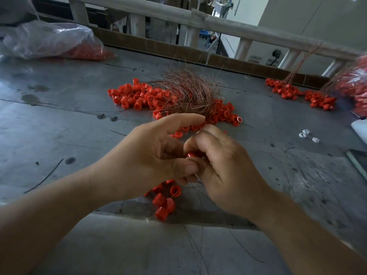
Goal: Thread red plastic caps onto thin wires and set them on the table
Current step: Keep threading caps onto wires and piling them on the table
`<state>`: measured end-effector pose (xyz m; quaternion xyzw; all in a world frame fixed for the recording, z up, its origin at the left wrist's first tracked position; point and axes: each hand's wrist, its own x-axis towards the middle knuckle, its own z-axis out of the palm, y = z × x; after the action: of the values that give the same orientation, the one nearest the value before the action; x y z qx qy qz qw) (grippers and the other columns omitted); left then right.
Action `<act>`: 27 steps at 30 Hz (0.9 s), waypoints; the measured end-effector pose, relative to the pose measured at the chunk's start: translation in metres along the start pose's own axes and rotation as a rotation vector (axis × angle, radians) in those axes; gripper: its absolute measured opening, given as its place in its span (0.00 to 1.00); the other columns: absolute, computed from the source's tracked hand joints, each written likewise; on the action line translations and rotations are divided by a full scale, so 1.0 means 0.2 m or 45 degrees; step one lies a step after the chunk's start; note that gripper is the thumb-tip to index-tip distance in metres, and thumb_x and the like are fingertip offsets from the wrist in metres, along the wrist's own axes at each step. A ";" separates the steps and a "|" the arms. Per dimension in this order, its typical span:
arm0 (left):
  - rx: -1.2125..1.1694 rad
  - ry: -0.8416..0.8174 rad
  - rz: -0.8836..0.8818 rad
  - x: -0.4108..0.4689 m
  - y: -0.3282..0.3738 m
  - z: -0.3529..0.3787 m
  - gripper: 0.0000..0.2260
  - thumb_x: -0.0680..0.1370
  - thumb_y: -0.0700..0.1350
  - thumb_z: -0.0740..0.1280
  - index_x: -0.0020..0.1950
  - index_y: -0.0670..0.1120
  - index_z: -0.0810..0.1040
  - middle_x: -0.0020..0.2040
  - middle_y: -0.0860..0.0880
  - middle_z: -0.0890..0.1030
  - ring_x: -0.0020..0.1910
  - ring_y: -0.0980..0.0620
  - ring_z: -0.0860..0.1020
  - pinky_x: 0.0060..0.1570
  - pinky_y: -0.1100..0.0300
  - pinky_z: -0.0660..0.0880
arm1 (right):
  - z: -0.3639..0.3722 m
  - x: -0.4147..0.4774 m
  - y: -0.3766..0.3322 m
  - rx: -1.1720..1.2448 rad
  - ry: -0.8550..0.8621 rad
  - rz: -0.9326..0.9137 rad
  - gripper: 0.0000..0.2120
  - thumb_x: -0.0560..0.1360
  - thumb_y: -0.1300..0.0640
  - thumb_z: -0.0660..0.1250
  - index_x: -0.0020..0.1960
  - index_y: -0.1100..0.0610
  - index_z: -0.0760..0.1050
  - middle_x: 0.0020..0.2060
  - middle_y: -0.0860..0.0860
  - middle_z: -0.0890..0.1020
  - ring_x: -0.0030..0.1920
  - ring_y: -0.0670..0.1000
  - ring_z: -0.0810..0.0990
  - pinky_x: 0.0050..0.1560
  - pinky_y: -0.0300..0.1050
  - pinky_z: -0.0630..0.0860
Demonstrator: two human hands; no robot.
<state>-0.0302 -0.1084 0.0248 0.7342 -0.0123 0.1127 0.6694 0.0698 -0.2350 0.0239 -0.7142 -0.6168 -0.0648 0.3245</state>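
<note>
My left hand [151, 153] and my right hand [222, 167] meet above the near part of the grey table [69, 116]. Between their fingertips sits one red plastic cap [191, 154]. A thin wire [195, 178] runs down from the fingers, and several red caps [164, 203] hang on it below my left hand. Which hand pinches the wire is hard to tell. Further back, a loose pile of red caps [135, 97] lies under a tangled bundle of copper wires [188, 92].
A plastic bag of red caps [49, 40] lies at the far left. Finished wired caps [297, 92] lie at the far right beside another bag [355, 86]. Small white parts [306, 134] sit to the right. A cardboard strip and a railing [218, 22] border the table's far edge.
</note>
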 end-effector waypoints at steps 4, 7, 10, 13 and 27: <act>-0.045 -0.017 -0.026 0.01 0.01 -0.01 0.28 0.62 0.47 0.71 0.61 0.55 0.70 0.38 0.43 0.83 0.36 0.47 0.83 0.38 0.58 0.80 | -0.01 0.01 0.01 0.047 -0.019 0.012 0.03 0.71 0.62 0.64 0.44 0.61 0.75 0.40 0.43 0.68 0.40 0.42 0.69 0.38 0.34 0.69; -0.135 -0.030 -0.069 0.01 0.01 -0.03 0.28 0.62 0.45 0.73 0.61 0.52 0.71 0.38 0.40 0.82 0.35 0.46 0.82 0.35 0.59 0.79 | -0.02 0.01 0.02 0.206 -0.023 0.022 0.05 0.73 0.57 0.65 0.43 0.58 0.76 0.39 0.41 0.70 0.38 0.41 0.71 0.39 0.33 0.70; -0.191 0.002 -0.097 0.02 0.01 -0.04 0.25 0.64 0.45 0.75 0.59 0.50 0.74 0.36 0.40 0.82 0.32 0.47 0.81 0.31 0.62 0.77 | -0.02 0.01 0.02 0.329 0.008 0.007 0.05 0.70 0.52 0.69 0.43 0.53 0.76 0.39 0.45 0.75 0.39 0.41 0.74 0.40 0.32 0.71; -0.244 0.061 -0.031 0.03 0.01 -0.06 0.23 0.63 0.48 0.78 0.56 0.50 0.79 0.36 0.43 0.83 0.31 0.50 0.81 0.30 0.63 0.76 | -0.03 0.01 0.03 0.477 0.005 0.129 0.17 0.64 0.49 0.73 0.51 0.44 0.72 0.40 0.44 0.77 0.42 0.42 0.77 0.41 0.32 0.74; -0.288 0.331 -0.001 0.05 0.04 -0.13 0.15 0.62 0.33 0.62 0.43 0.44 0.82 0.35 0.48 0.79 0.28 0.53 0.77 0.26 0.65 0.73 | -0.11 0.02 0.07 0.439 0.166 0.290 0.03 0.70 0.55 0.67 0.39 0.47 0.78 0.32 0.42 0.77 0.33 0.41 0.75 0.33 0.29 0.68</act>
<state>-0.0265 -0.0814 0.0364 0.6334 0.0620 0.2042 0.7438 0.0912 -0.2448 0.0377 -0.7076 -0.5117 0.0327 0.4861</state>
